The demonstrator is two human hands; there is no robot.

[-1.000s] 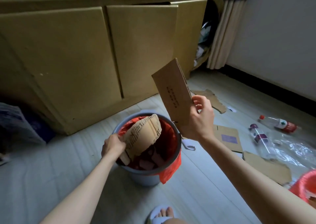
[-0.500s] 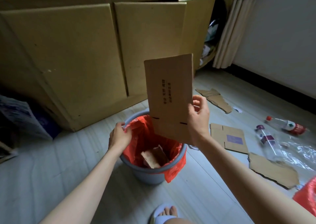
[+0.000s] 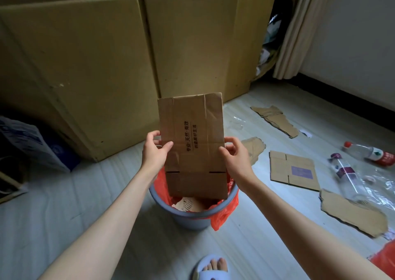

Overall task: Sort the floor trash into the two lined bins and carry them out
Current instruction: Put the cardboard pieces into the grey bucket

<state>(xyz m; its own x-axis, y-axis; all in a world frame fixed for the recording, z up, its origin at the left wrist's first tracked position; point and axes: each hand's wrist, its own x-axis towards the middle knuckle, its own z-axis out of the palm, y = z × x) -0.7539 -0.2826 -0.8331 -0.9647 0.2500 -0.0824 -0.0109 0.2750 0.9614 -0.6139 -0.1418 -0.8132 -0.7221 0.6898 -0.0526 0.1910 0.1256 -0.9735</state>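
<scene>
A flat printed cardboard sheet [image 3: 192,145] stands upright over the grey-blue bin [image 3: 192,219], which has a red liner [image 3: 224,213] and torn cardboard inside. My left hand [image 3: 155,153] grips the sheet's left edge and my right hand [image 3: 235,157] grips its right edge. The sheet's lower end hides the back of the bin's mouth. A second red liner [image 3: 384,260] shows at the lower right edge.
Cardboard pieces [image 3: 292,170] [image 3: 352,213] [image 3: 275,119] lie on the floor to the right, with two plastic bottles [image 3: 346,172] [image 3: 372,153] and clear plastic film [image 3: 380,185]. A tan cabinet [image 3: 106,55] stands behind. My slippered foot [image 3: 211,269] is below the bin.
My left hand left the bin's rim and took the sheet's left edge. The sheet turned flat toward me and moved down over the bin.
</scene>
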